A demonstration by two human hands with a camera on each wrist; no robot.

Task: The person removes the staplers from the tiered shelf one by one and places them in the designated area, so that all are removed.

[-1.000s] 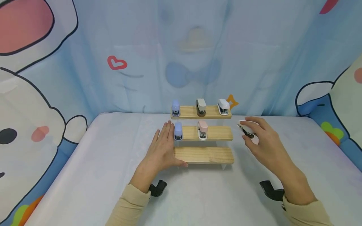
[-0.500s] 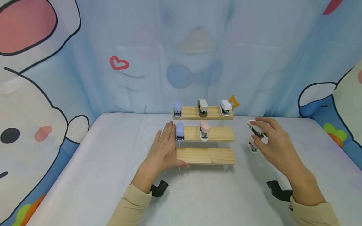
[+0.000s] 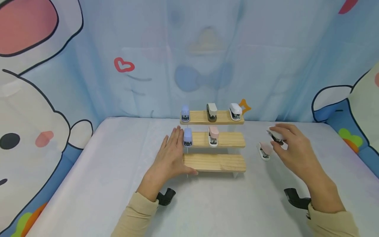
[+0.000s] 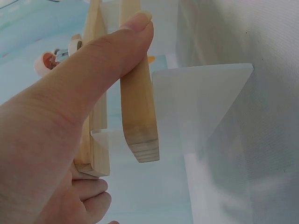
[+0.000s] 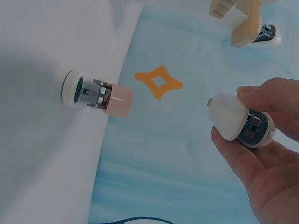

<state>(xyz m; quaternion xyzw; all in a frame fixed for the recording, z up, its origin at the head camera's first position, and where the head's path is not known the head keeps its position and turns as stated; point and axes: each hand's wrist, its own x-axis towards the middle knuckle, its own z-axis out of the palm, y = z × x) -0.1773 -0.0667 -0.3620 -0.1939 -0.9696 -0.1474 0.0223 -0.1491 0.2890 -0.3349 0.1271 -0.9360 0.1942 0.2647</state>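
Along the left side of a three-tier wooden display rack (image 3: 223,163), my left hand (image 3: 168,158) rests with its fingers straight. Its thumb (image 4: 107,56) lies across the front of the lowest board, as the left wrist view shows. My right hand (image 3: 296,153) pinches a small white stapler (image 5: 229,116) between thumb and fingers, raised right of the rack. A pink-and-white stapler (image 5: 107,97) stands on the table just left of that hand. The middle board bears a blue stapler (image 3: 188,137) at its left end and a pink stapler (image 3: 213,136) near its centre.
On the top board stand a blue stapler (image 3: 185,113), a grey-white stapler (image 3: 212,112) and a white stapler (image 3: 235,111). White cloth covers the table (image 3: 124,164). A blue cartoon curtain (image 3: 148,92) hangs behind. Translucent supports (image 4: 201,98) hold the boards.
My right hand has moved to the right with the white stapler, away from the rack. The pink-and-white stapler on the table has come into sight. My left hand stays on the rack.
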